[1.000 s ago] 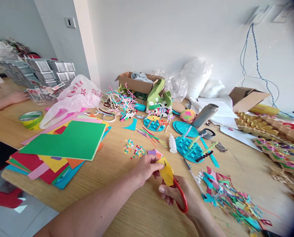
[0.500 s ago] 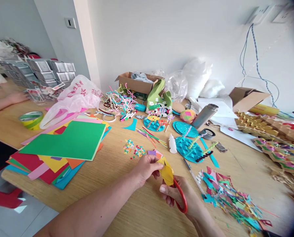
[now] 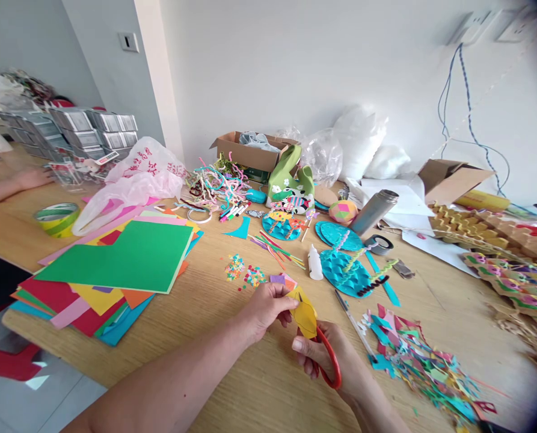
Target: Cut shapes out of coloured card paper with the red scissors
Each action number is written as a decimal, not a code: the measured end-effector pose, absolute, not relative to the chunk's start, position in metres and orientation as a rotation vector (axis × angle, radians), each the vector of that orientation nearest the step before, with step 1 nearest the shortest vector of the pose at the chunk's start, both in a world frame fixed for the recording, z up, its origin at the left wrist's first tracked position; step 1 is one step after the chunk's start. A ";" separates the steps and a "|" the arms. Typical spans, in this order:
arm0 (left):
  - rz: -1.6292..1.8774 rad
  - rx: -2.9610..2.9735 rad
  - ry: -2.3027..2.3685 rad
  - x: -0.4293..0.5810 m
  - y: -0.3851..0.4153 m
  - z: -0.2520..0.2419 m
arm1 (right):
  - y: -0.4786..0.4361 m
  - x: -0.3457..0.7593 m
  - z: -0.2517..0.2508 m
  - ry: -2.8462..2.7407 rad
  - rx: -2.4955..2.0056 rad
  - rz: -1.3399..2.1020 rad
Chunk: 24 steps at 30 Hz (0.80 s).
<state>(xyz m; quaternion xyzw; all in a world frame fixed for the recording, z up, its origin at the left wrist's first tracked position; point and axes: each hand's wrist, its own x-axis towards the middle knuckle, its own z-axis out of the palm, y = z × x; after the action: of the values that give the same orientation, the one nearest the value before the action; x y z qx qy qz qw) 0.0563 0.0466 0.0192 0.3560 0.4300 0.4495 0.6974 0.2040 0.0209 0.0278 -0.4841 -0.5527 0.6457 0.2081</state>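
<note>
My left hand (image 3: 266,310) pinches a small piece of yellow paper (image 3: 305,313) by its left edge, near the middle of the table. Fingers of my right hand (image 3: 325,358) are wrapped round the red-handled scissors (image 3: 332,367); their blades are mostly hidden by the yellow paper. Just beyond my hands are a purple paper piece (image 3: 277,279) and small heaps of coloured dots (image 3: 254,276). A white glue bottle (image 3: 314,263) stands beside a blue bumpy craft piece (image 3: 344,273).
Coloured paper sheets (image 3: 119,258) are stacked at the left. Paper scraps (image 3: 426,361) and a pen (image 3: 355,322) lie at the right. Farther back are a metal flask (image 3: 375,211) and egg trays (image 3: 471,231). Another person's arm (image 3: 15,185) rests at the far left.
The scissors and my right hand have shifted very slightly at the yellow paper. My left hand keeps the same hold and place.
</note>
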 end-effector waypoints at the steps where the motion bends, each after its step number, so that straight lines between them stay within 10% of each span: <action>1: 1.000 0.795 0.961 0.056 0.047 0.019 | 0.021 0.204 0.028 -1.538 -1.350 1.797; 24: 1.001 0.812 0.968 0.055 0.047 0.019 | 0.021 0.202 0.030 -1.513 -1.391 1.795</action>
<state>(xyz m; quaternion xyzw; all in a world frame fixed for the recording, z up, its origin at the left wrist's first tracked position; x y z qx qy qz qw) 0.0549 0.0474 0.0187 0.3635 0.4332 0.4481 0.6924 0.2022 0.0205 0.0298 -0.4989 -0.5427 0.6439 0.2051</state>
